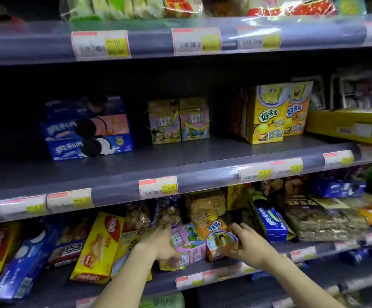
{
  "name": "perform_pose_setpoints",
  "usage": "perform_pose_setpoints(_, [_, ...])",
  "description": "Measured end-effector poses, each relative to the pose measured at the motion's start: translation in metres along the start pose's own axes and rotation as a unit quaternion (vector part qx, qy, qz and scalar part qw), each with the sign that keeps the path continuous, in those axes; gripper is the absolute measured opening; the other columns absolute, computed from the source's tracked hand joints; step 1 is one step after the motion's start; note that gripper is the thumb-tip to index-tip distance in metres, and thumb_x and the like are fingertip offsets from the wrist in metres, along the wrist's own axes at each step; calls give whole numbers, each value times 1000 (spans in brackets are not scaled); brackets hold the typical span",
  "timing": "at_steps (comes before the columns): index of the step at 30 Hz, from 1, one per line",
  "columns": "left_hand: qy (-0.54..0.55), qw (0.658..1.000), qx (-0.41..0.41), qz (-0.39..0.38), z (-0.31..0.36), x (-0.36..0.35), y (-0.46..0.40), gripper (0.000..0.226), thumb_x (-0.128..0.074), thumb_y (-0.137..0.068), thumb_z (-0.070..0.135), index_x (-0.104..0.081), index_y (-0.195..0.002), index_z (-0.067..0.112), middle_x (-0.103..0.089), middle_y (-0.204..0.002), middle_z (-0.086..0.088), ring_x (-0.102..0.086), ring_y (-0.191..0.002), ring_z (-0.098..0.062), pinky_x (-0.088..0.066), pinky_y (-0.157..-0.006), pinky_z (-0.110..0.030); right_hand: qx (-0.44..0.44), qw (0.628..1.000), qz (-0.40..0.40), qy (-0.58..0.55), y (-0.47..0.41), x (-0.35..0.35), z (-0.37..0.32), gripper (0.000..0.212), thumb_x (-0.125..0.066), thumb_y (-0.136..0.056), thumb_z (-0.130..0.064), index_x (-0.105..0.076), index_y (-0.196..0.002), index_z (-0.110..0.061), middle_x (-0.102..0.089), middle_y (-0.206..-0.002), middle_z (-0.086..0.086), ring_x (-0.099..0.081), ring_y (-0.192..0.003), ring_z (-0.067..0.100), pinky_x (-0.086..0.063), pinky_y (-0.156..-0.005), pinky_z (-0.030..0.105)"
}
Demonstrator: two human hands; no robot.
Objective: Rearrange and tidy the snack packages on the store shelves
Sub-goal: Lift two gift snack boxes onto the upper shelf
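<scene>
Both forearms are reaching up to the lower shelf [225, 272], the left hand [158, 242] curling its fingers around a pink box [190, 245] and the right hand [248, 243] gripping the orange box [216, 237] touching it. Left of the pink box, a yellow pack [98, 247] is showing "nabati". On the shelf above, blue Oreo boxes [87, 130] are sitting stacked.

Three stacked Oreo boxes [89, 130], two hands [160, 243].

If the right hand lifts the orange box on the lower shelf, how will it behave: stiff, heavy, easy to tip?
The orange box looks like printed cardboard with sharp edges, so probably stiff. It already leans against the pink box, so it may tip if pushed. The right hand covers one side with curled fingers, suggesting it is fairly light.
</scene>
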State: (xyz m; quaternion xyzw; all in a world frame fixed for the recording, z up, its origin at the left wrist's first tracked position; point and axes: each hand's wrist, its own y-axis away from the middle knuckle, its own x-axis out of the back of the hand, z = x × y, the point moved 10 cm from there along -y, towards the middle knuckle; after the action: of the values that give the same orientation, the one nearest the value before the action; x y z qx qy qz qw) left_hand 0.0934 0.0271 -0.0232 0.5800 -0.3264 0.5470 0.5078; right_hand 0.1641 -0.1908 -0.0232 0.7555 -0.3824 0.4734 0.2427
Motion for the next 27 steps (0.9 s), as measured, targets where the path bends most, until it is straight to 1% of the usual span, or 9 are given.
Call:
perform_pose_setpoints(3, [14,998,24,-60,-9,-13,-13,109,-75,-68,60,-22,-150,12,-37,-151,-8,-41,-134,-24,-37,-109,-33,-10,1000,-3,-10,-7,-3,5,69,-66,-79,-57,-41,-135,-25,-47,-137,5,-38,-135,22,-41,-100,30])
perform_pose_setpoints(7, [44,991,32,-126,-14,-23,-24,93,-79,-65,56,-40,-138,13,-52,-138,-3,-54,-119,-18,-45,-99,-30,-16,1000,2,-22,-15,-2,12,66,-69,-75,-56,-46,-128,-26,-49,-120,0,-51,-117,20,-45,-92,31])
perform_pose_setpoints(9, [57,991,27,-117,-16,-22,-29,88,-82,-62,55,-46,-131,15,-56,-132,0,-56,-113,-16,-47,-95,-28,-14,999,1,-28,-17,-2,15,65,-70,-73,-56,-46,-126,-26,-49,-116,-2,-52,-113,19,-45,-91,31])
perform_pose_setpoints(13, [114,991,14,-71,-15,-16,-28,108,-84,-56,54,-33,-144,18,-49,-140,2,-51,-121,-16,-43,-96,-22,2,999,-21,-45,-20,-5,17,62,-70,-76,-53,-45,-127,-28,-46,-112,-6,-54,-108,16,-48,-89,31])
perform_pose_setpoints(16, [146,988,10,-46,-14,-6,-25,104,-86,-57,46,-34,-143,20,-54,-131,2,-56,-111,-14,-45,-85,-17,25,998,-27,-49,-21,0,15,63,-72,-75,-53,-46,-126,-27,-44,-108,-8,-54,-104,13,-46,-86,26])
perform_pose_setpoints(20, [140,990,-3,5,-8,20,-22,112,-86,-58,34,-23,-149,29,-29,-153,-4,-37,-135,-19,-34,-104,-17,59,996,-28,-54,-24,9,9,61,-71,-78,-43,-44,-129,-24,-46,-116,-3,-53,-111,17,-46,-93,28])
perform_pose_setpoints(23, [124,991,-10,43,-5,36,-18,112,-87,-55,28,-24,-147,35,-25,-147,-1,-36,-133,-19,-30,-95,-15,73,995,-21,-62,-25,15,7,61,-67,-82,-38,-41,-135,-24,-46,-130,1,-46,-124,20,-44,-100,31])
perform_pose_setpoints(24, [125,991,-13,52,-4,39,-16,112,-87,-54,27,-25,-146,36,-25,-144,0,-36,-130,-19,-30,-93,-15,77,995,-15,-66,-24,18,7,60,-67,-83,-40,-42,-135,-25,-46,-130,0,-47,-123,19,-44,-100,30])
perform_pose_setpoints(27, [152,986,-20,61,1,42,-13,110,-88,-52,23,-27,-143,41,-31,-138,3,-36,-127,-17,-31,-93,-16,108,992,32,-63,-21,33,2,48,-63,-85,-44,-49,-127,-26,-49,-118,-6,-53,-109,14,-47,-89,27])
